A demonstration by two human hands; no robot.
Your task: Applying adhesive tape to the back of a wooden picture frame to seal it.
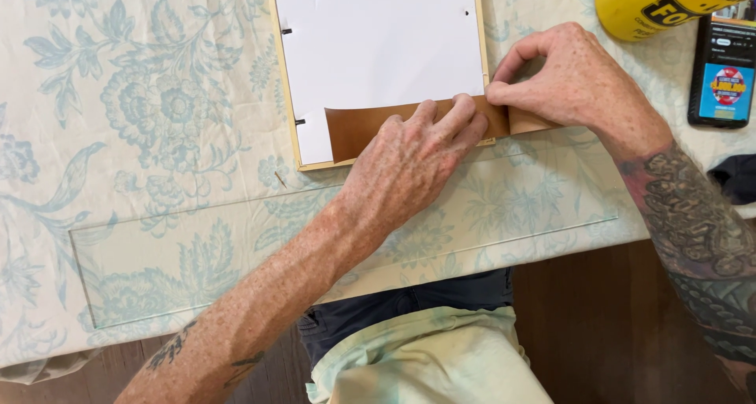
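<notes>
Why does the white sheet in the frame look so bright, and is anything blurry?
Head view: even, soft light washes out the white backing sheet, nearly featureless; faint shadows under the left hand and right hand; the brown paper strip stays sharp; no evident blur.

Both my forearms bare, no sleeves. Right forearm (697,231) densely tattooed; left forearm (236,325) carries small, possibly faded marks. Dark trousers, pale shirt.

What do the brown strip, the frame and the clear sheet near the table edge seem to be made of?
Brown strip: probably kraft paper tape, matte, curling where it is lifted. Frame: likely pale wood, with a narrow, plain edge and a smooth white backing. Clear sheet: glass or acrylic; the cloth pattern shows through, and only its edges catch light.
</notes>
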